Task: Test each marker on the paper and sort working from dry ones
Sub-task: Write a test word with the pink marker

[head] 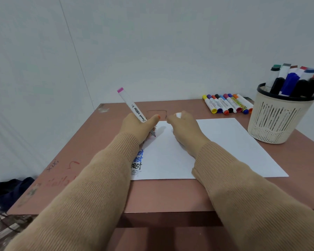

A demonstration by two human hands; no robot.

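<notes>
Pink-ended marker (pixel 132 105) in left hand (pixel 138 125) points down at paper's (pixel 225 142) left edge.

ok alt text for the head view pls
The left hand holds a pink-ended marker, tip down at the paper's left edge, beyond lines of "test"; the right hand grips a white cap. A row of markers lies at the table's back right, beside a basket of more.
</notes>
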